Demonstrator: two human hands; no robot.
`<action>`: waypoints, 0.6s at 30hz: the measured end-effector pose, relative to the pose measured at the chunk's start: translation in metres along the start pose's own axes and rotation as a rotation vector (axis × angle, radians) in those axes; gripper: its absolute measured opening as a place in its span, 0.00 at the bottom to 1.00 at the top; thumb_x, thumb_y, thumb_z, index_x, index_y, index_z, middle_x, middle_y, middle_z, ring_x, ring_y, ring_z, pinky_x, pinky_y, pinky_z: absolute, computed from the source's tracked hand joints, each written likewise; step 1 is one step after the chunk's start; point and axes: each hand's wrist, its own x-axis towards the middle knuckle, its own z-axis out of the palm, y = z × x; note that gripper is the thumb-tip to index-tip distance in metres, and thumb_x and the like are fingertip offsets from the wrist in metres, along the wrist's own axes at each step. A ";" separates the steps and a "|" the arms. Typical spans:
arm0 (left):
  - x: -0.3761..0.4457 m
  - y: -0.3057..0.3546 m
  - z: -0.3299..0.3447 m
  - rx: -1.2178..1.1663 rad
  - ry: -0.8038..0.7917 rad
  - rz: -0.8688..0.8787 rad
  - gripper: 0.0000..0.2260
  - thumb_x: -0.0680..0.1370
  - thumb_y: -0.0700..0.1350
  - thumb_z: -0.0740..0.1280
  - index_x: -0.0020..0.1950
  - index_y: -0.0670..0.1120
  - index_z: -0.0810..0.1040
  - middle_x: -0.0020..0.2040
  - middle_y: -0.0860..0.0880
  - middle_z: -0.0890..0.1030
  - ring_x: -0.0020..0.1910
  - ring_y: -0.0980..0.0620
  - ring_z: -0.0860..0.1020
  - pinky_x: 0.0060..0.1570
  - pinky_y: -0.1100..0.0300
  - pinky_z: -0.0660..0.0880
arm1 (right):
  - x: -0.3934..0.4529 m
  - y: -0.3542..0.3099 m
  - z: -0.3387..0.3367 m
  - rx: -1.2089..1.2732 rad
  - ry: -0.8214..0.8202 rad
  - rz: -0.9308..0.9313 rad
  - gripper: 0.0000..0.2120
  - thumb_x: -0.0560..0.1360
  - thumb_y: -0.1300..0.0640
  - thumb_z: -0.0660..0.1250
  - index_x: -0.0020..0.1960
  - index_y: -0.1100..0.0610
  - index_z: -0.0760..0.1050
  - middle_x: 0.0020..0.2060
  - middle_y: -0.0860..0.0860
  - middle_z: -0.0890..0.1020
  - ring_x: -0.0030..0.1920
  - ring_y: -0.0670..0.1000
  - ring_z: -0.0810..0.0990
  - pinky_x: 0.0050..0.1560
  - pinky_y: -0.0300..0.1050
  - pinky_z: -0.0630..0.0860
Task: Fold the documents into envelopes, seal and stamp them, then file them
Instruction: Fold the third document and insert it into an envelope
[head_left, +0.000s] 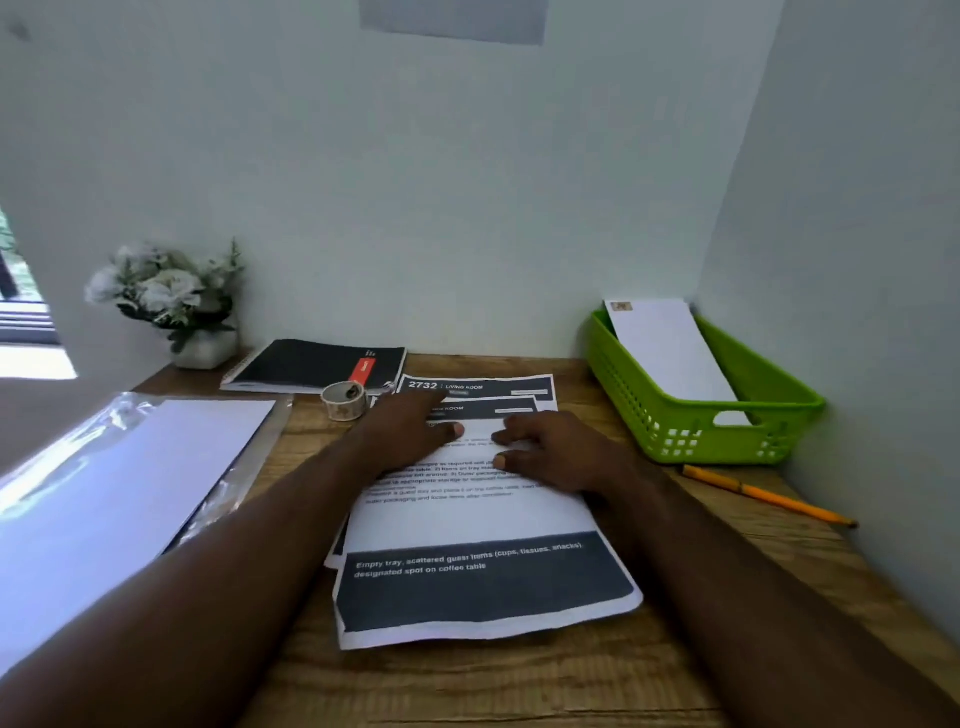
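Note:
A small stack of printed documents (478, 525) with dark header and footer bands lies in the middle of the wooden desk (467, 686). My left hand (410, 434) rests flat on the upper part of the top sheet, fingers spread. My right hand (550, 449) lies flat beside it on the same sheet, fingers pointing left. Neither hand grips anything. A stamped white envelope (670, 353) leans inside the green basket (727, 431) at the right. White envelopes in a clear plastic pack (119, 478) lie at the left. A roll of stamps (344, 400) stands behind the documents.
A black notebook (317, 366) lies at the back by the wall, with a pot of white flowers (171, 306) in the back left corner. An orange pencil (769, 496) lies on the desk in front of the basket. Walls close the back and right sides.

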 end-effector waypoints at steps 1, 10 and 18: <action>0.000 0.000 0.000 0.031 0.023 0.013 0.30 0.76 0.60 0.64 0.75 0.50 0.65 0.72 0.47 0.70 0.69 0.47 0.69 0.69 0.52 0.64 | -0.001 0.000 -0.001 0.004 -0.010 0.004 0.22 0.73 0.44 0.69 0.64 0.52 0.77 0.68 0.49 0.74 0.67 0.48 0.71 0.65 0.36 0.62; -0.007 0.021 -0.018 0.050 0.622 0.295 0.11 0.73 0.38 0.70 0.55 0.45 0.83 0.44 0.43 0.81 0.44 0.40 0.77 0.49 0.50 0.70 | 0.000 -0.005 -0.015 -0.207 0.412 -0.100 0.36 0.66 0.55 0.76 0.72 0.51 0.67 0.73 0.54 0.65 0.70 0.55 0.65 0.69 0.44 0.58; -0.024 0.045 -0.018 0.149 0.643 0.491 0.07 0.73 0.37 0.70 0.48 0.44 0.85 0.43 0.43 0.80 0.40 0.41 0.78 0.40 0.51 0.74 | -0.003 -0.017 -0.024 -0.450 0.652 -0.162 0.07 0.69 0.58 0.70 0.46 0.49 0.81 0.49 0.47 0.83 0.53 0.54 0.80 0.55 0.52 0.68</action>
